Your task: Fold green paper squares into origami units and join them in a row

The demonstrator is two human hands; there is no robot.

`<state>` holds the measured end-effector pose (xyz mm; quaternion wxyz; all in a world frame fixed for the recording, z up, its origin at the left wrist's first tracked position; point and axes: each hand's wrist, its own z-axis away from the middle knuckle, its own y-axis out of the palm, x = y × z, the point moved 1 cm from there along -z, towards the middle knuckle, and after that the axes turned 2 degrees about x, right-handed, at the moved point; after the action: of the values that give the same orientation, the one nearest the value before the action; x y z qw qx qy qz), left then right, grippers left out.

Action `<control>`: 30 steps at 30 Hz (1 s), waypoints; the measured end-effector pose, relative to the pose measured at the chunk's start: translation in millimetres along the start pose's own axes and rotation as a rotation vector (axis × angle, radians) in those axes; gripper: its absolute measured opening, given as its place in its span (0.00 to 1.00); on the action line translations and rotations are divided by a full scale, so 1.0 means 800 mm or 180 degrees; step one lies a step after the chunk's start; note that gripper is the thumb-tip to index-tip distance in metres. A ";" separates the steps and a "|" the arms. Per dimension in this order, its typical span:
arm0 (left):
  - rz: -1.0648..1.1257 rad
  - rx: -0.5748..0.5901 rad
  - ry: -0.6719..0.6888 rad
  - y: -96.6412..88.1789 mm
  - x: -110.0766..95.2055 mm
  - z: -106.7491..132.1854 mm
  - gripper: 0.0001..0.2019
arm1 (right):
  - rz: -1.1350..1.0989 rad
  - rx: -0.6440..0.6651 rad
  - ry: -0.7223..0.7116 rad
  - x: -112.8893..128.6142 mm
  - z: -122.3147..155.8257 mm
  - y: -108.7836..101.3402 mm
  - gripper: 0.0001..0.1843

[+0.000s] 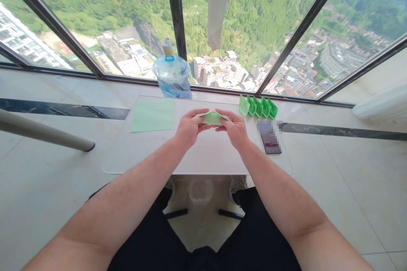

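Between both hands is a folded piece of light green paper (212,118), held just above the middle of a small white table (203,159). My left hand (190,128) grips its left end, thumb and fingers closed on it. On the other end my right hand (234,128) pinches in the same way. The paper bends up toward its middle, and its side edges are partly covered by my fingers. Flat light green paper (153,115) lies to the left. At the back right stands a row of several folded green paper pieces (258,106).
A phone (270,137) lies at the table's right side, its screen blurred. Behind the table stands a large clear blue water bottle (172,77) by the window. A grey pole (47,130) juts in from the left. Table legs (230,214) show between my feet.
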<state>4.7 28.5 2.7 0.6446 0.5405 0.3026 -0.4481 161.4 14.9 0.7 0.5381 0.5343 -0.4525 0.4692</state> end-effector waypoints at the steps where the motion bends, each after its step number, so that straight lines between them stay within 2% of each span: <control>1: 0.0041 0.0063 -0.0037 -0.001 0.000 0.000 0.15 | 0.0015 0.0093 0.0009 0.001 0.001 -0.003 0.21; 4: 0.0169 0.0223 -0.0146 -0.005 -0.001 0.000 0.15 | -0.0027 0.0336 0.0078 0.005 0.003 -0.010 0.22; 8: 0.0264 0.0342 -0.0171 -0.008 -0.005 0.002 0.14 | -0.0153 0.0436 0.0136 0.006 0.002 -0.018 0.22; 23: 0.0376 0.0684 -0.0156 -0.012 -0.013 0.008 0.13 | -0.0708 0.0712 0.0227 0.001 -0.002 -0.026 0.09; 26: 0.0092 0.0615 -0.0085 -0.013 -0.009 0.007 0.08 | -0.0658 0.0735 0.0212 0.002 -0.002 -0.026 0.08; 30: -0.0586 0.0276 0.0137 -0.012 -0.005 0.007 0.18 | -0.0276 0.0581 0.0160 -0.001 0.000 -0.022 0.14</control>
<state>-5.7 24.2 3.3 0.5701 0.5473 0.3451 -0.5063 179.0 14.9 -2.7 0.5182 0.5883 -0.3707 0.4981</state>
